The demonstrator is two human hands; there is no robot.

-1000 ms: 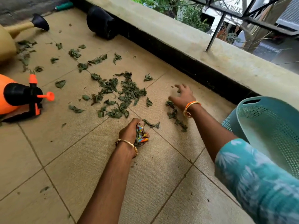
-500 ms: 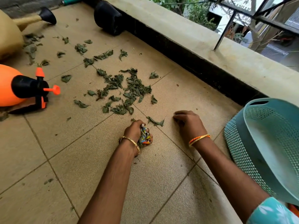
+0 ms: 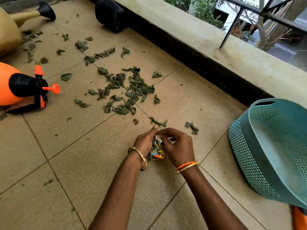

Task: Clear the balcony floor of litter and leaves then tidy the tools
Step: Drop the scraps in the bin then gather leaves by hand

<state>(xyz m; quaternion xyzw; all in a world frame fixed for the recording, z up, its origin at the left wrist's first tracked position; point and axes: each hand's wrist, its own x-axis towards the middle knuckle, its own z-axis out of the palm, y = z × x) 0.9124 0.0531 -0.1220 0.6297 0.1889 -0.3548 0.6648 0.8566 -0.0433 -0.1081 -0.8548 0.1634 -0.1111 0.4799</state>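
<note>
- Two hands meet low over the tiled floor point(image 3: 93, 163) right now: the left hand point(image 3: 145, 144) is clenched around a crumpled colourful wrapper point(image 3: 157, 147) with some green bits packed in, thumb sticking out forward, and the right hand point(image 3: 178, 147) has its fingers curled in against the same wad, pinching at it.
- Looks to me like the step is stuffing a fresh pinch of leaf into the bundle, so I'd keep the left fist snug underneath so nothing crumbles out the bottom.
- Most of the leaves point(image 3: 131, 90) lie scattered ahead of the hands, with one leaf point(image 3: 157, 122) just past the left thumb and another point(image 3: 191, 127) near the right hand. Grab those two first, they're the easy ones.
- The teal basket point(image 3: 249, 160) is tipped on its side just to the right, mouth facing in. I'd dump the wad there before it gets too fat to hold.
- Rake the dry bits into a heap instead of picking singles, they'll shred.
- Tools not yet tidied: orange sprayer point(image 3: 10, 83) lying at the left, tan watering can point(image 3: 25, 15) at the far left, black pot point(image 3: 109, 13) on its side by the ledge point(image 3: 232, 58).
- Writing: the wrapper has print on it but it's too crushed to read. No brand visible anywhere else.
</note>
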